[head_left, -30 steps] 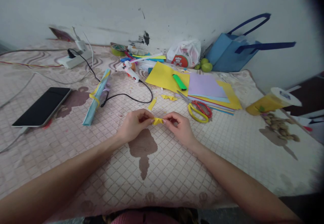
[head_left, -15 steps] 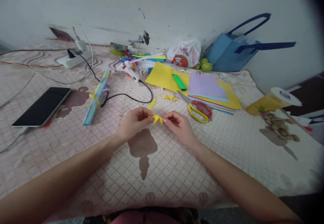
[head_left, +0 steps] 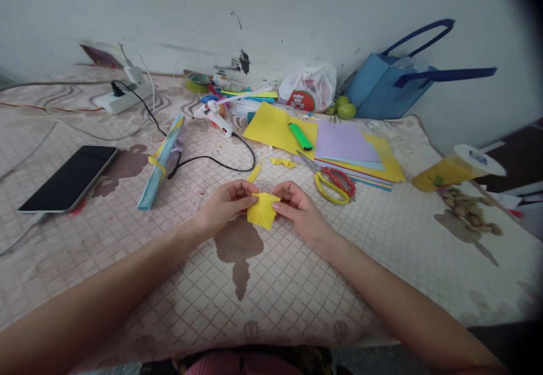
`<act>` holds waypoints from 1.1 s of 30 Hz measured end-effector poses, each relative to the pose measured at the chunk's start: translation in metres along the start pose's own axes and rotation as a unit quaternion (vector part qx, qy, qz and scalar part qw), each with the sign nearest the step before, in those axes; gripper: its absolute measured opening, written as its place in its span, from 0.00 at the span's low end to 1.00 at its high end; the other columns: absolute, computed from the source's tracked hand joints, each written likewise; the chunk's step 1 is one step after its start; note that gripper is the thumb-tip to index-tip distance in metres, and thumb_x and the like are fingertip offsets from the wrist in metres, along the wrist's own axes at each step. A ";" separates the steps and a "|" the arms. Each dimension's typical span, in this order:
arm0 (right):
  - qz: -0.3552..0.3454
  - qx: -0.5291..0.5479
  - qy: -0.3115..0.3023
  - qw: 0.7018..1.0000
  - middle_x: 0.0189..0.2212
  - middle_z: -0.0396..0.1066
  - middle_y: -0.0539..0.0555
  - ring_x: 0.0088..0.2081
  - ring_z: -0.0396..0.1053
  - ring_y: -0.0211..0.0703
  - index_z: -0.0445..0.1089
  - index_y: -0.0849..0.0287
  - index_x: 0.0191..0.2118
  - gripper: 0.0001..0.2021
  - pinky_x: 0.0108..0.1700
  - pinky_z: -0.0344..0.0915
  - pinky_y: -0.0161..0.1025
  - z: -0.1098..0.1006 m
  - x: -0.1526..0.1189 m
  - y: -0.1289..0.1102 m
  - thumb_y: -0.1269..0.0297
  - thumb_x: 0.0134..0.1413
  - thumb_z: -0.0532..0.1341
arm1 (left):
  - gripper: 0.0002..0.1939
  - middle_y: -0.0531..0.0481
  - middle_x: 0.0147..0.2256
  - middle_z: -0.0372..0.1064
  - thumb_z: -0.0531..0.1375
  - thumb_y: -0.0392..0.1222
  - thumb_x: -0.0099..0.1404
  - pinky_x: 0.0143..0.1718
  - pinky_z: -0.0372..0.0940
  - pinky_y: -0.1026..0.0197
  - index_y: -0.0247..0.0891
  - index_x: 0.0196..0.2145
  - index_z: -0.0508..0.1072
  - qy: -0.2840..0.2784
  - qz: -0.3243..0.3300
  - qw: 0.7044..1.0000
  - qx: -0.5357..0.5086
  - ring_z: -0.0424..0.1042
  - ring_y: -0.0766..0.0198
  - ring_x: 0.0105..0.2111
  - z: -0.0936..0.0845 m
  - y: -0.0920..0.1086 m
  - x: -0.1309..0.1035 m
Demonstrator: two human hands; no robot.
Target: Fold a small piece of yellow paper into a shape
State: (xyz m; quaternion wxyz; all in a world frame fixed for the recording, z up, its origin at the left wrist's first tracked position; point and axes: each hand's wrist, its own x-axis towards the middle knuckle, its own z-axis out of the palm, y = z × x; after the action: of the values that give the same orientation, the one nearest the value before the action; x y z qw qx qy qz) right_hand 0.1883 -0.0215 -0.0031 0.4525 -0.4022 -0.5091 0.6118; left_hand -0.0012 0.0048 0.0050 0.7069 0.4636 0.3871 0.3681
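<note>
Between my two hands is a small, nearly square piece of yellow paper [head_left: 262,211] with faint creases, its face turned toward me. My left hand [head_left: 227,206] pinches its upper left corner between thumb and fingers. At the upper right edge, my right hand [head_left: 297,208] grips it the same way. Just beyond my left fingers lies a yellow paper strip [head_left: 254,173]. A folded yellow paper piece [head_left: 283,163] rests farther back. To the right are scissors [head_left: 333,185] with red and yellow handles.
Behind my hands are a white glue gun [head_left: 215,117], a green cutter [head_left: 301,137] and stacked coloured paper [head_left: 348,143]. A phone [head_left: 70,178] and a rolled blue paper [head_left: 160,163] lie left. A drink cup [head_left: 453,170] and ginger-like roots [head_left: 469,208] are right.
The yellow paper, gathered into a small pleated shape before, is now opened out flat and hangs lower between my hands. Both hands stay in nearly the same place.
</note>
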 end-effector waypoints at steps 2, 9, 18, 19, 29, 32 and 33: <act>-0.010 0.003 0.013 1.000 0.31 0.67 0.47 0.30 0.66 0.35 0.63 0.53 0.38 0.10 0.32 0.65 0.34 -0.001 0.001 0.000 0.65 0.50 0.63 | 0.15 0.51 0.32 0.72 0.65 0.41 0.55 0.35 0.67 0.63 0.37 0.39 0.67 -0.011 0.005 1.000 -0.016 0.73 0.66 0.31 0.001 0.001 0.000; -0.048 -0.037 0.048 0.997 0.32 0.66 0.47 0.30 0.65 0.36 0.64 0.52 0.37 0.08 0.32 0.66 0.34 -0.003 0.002 0.003 0.64 0.50 0.63 | 0.18 0.56 0.27 0.70 0.66 0.37 0.54 0.28 0.63 0.66 0.38 0.39 0.63 -0.002 0.052 0.997 0.049 0.70 0.69 0.26 -0.001 0.000 -0.001; -0.030 -0.017 0.047 0.998 0.35 0.67 0.49 0.35 0.67 0.37 0.66 0.53 0.39 0.09 0.37 0.69 0.36 -0.003 0.001 0.004 0.63 0.51 0.63 | 0.13 0.47 0.38 0.74 0.64 0.38 0.56 0.39 0.68 0.60 0.35 0.40 0.72 -0.028 0.088 0.989 0.112 0.74 0.63 0.37 -0.002 -0.003 0.000; -0.031 -0.019 0.042 0.998 0.35 0.68 0.49 0.35 0.67 0.38 0.66 0.53 0.40 0.10 0.37 0.69 0.37 -0.003 0.001 0.004 0.63 0.51 0.63 | 0.13 0.47 0.38 0.74 0.64 0.38 0.56 0.39 0.69 0.60 0.35 0.40 0.72 -0.024 0.089 0.990 0.105 0.74 0.62 0.37 -0.001 -0.003 0.000; -0.053 -0.095 0.063 0.992 0.28 0.65 0.47 0.30 0.64 0.36 0.67 0.55 0.37 0.08 0.34 0.65 0.36 -0.001 0.001 0.002 0.64 0.50 0.64 | 0.14 0.48 0.35 0.74 0.66 0.38 0.53 0.35 0.69 0.62 0.35 0.39 0.72 0.015 0.090 0.988 0.125 0.74 0.64 0.34 -0.003 -0.006 0.001; -0.059 -0.094 0.074 0.991 0.30 0.65 0.48 0.31 0.64 0.36 0.67 0.55 0.37 0.08 0.34 0.65 0.36 -0.002 0.001 0.002 0.64 0.50 0.64 | 0.14 0.48 0.35 0.74 0.66 0.39 0.53 0.34 0.68 0.63 0.35 0.39 0.73 0.017 0.085 0.988 0.126 0.73 0.65 0.33 -0.003 -0.006 0.002; -0.058 -0.093 0.077 0.991 0.30 0.65 0.48 0.31 0.64 0.36 0.67 0.55 0.37 0.08 0.34 0.64 0.35 -0.002 0.001 0.002 0.64 0.49 0.64 | 0.14 0.49 0.35 0.74 0.66 0.39 0.53 0.33 0.68 0.64 0.35 0.39 0.73 0.014 0.084 0.989 0.119 0.73 0.65 0.33 -0.003 -0.007 0.002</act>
State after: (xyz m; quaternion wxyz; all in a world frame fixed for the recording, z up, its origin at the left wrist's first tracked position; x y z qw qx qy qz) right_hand 0.1895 -0.0201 -0.0053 0.4861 -0.4582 -0.5497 0.5016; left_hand -0.0021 0.0055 -0.0024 0.6076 0.5701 0.3982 0.3837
